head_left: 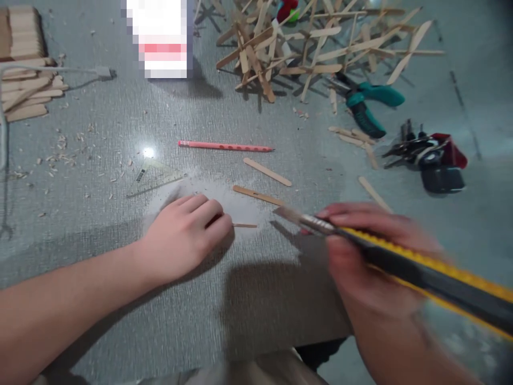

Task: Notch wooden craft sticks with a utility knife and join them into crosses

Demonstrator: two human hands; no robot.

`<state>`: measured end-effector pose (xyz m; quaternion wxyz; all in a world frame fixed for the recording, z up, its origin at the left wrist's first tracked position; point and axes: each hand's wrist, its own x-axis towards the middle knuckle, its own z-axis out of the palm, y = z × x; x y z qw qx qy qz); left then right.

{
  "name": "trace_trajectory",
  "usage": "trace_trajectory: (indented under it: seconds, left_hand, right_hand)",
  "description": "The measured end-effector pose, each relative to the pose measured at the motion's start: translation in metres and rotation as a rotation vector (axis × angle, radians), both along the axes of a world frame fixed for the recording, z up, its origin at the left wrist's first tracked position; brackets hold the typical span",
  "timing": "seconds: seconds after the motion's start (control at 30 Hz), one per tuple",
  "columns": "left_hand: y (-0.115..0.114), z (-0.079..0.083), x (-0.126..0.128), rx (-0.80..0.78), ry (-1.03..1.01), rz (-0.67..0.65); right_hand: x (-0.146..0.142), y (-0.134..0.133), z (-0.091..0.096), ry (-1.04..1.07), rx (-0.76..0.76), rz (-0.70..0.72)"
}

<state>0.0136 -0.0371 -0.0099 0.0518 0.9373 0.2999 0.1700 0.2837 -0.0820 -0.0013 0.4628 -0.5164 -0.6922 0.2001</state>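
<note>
My left hand (188,232) rests on the table, fingers curled down over a thin wooden strip (245,225) whose end sticks out past the fingertips. White dust lies around it. In my right hand (372,256) is a yellow and black utility knife (425,267), its blade out and pointing left, above the table. A craft stick with a small slit (256,195) lies just beyond the blade tip, and a plain craft stick (267,172) is behind that. The fingers of my left hand hide most of the strip.
A pink pencil (226,146) and a clear set square (156,176) lie ahead. Farther back are a joined craft-stick structure (276,48), teal-handled pliers (363,104) and a keyring bunch (430,152). Stacked craft sticks (30,93) and a white cable (52,68) sit at left.
</note>
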Motion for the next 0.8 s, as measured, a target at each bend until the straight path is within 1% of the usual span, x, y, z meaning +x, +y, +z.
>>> trace_trajectory:
  seconds: [0.07, 0.17, 0.23, 0.3, 0.4, 0.5, 0.67, 0.8]
  left_hand:
    - [-0.003, 0.002, 0.000, 0.041, 0.007, -0.025]
    - [-0.009, 0.006, 0.001, 0.094, 0.011, -0.037]
    - [-0.012, 0.006, 0.001, 0.062, 0.009, -0.036]
    - [-0.013, 0.004, 0.002, -0.009, 0.003, -0.024]
    - [-0.012, 0.000, 0.002, -0.078, -0.030, 0.013]
    - [-0.011, -0.002, 0.002, -0.089, -0.039, 0.029]
    - [-0.012, -0.003, 0.003, -0.103, -0.022, 0.064]
    - [-0.012, -0.003, 0.004, -0.111, -0.024, 0.058]
  right_hand:
    - [-0.008, -0.010, 0.006, -0.091, 0.014, 0.093]
    - [-0.023, -0.016, 0.006, -0.147, 0.140, 0.184]
    - [-0.031, -0.014, 0.004, -0.133, 0.182, 0.233]
    - [-0.036, -0.011, 0.000, -0.110, 0.177, 0.268]
    - [-0.039, -0.006, -0.003, -0.144, 0.186, 0.283]
    - [-0.040, -0.005, -0.005, -0.202, 0.206, 0.277]
    - [-0.041, -0.006, -0.007, -0.215, 0.200, 0.272]
    - [-0.042, -0.008, -0.011, -0.264, 0.224, 0.240]
